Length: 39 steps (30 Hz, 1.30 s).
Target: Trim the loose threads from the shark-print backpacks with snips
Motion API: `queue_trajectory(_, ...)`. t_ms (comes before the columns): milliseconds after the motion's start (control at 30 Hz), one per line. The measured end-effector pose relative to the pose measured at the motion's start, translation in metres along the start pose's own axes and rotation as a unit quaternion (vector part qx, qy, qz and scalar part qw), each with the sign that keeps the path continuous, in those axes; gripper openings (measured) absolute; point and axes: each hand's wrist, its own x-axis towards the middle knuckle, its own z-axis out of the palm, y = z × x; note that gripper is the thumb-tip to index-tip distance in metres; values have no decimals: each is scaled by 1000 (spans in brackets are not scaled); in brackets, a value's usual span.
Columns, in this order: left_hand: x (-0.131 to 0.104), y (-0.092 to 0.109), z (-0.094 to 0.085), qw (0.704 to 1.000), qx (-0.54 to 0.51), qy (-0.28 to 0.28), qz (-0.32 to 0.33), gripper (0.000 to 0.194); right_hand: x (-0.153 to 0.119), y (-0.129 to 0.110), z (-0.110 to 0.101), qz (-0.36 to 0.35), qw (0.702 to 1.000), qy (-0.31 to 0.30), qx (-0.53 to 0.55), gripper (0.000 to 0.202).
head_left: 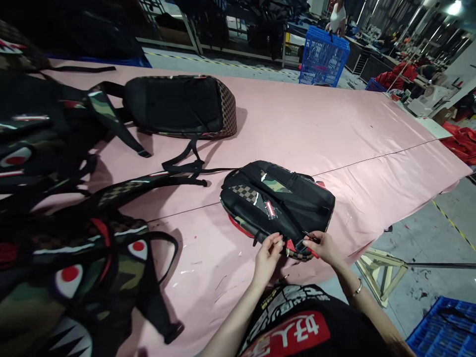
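Note:
A black backpack [297,198] with checkered and camouflage patches lies on the pink-covered table [297,119], straps facing up. At its near edge my left hand [270,252] pinches with thumb and fingertips; what it holds is too small to make out. Just to the right, my right hand [323,246] is closed around a small dark tool, its tip close to a strap end. Red and checkered fabric shows between the two hands. Both hands touch or nearly touch the bag's lower right corner.
Another black backpack [174,104] lies farther back. Camouflage bags with shark faces [70,282] are piled at the left, loose straps reaching toward the middle. Thread scraps dot the cover. Beyond the table stand a blue crate [323,57] and a person [337,19]; another blue crate [444,327] sits at lower right.

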Motion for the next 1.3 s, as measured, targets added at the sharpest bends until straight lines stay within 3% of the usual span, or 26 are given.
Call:
queue_trajectory(100,-18,8,6,997,-66,-23,-40,44,-10,-4,16,26,992,-76,96,23)
queue_trajectory(200,-36,20,4,995,-88,12,-53,51,-18,-9,30,43,976,-118,178,27)
queue_trajectory(333,-58,33,-6,992,-98,63,-46,62,-21,-18,43,42,972,-156,173,30)
queue_trajectory(467,-71,41,-15,995,-83,47,-22,74,-22,-27,49,-4,972,-197,128,27)
queue_trajectory(533,-76,43,-18,996,-71,53,-9,76,-22,-30,49,-49,975,-189,104,26)
queue_trajectory(667,-82,44,-26,995,-45,87,3,64,-21,-33,44,-138,983,-113,41,28)
queue_trajectory(767,-86,46,-34,995,-45,90,-3,57,-17,-37,39,-201,975,-85,-42,24)
queue_trajectory(1000,-93,52,-48,994,-63,84,0,55,-17,-52,39,-347,916,-136,-149,19)
queue_trajectory(1300,-97,49,-61,995,-73,64,9,51,-27,-57,54,-381,891,-148,-199,20)
